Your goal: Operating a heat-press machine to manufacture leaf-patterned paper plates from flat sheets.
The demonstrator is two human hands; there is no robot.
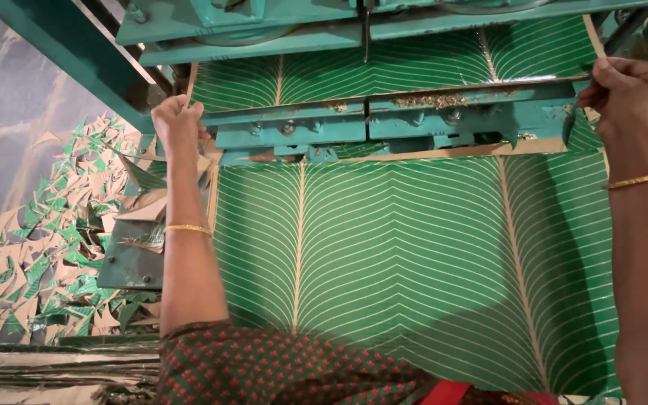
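A green sheet [406, 262] printed with pale leaf veins fills the middle and right of the frame, lying flat and running up under the teal press [384, 124] that crosses the upper part of the picture. More of the same sheet shows beyond the press bar, along the top centre.

The left hand [178, 120] is at the upper left of the frame, at the sheet's left edge just beside the end of the press bar. Its fingers are curled shut over that edge, pinching it. The right hand [624, 90] is at the upper right, at the sheet's right edge next to the other end of the bar; its fingers are likewise bent closed around the edge. Both arms reach up from the bottom of the frame, each with a thin gold bangle [187, 229] at the wrist, the one on the right arm sitting at mid right.

Bits of cut chaff lie on the press bar near its middle. A teal metal plate [130, 262] sits left of the sheet, below the left hand. Further left, a heap of green and tan offcuts [31, 247] covers the floor. At the bottom edge is a dark red patterned garment [279, 371].
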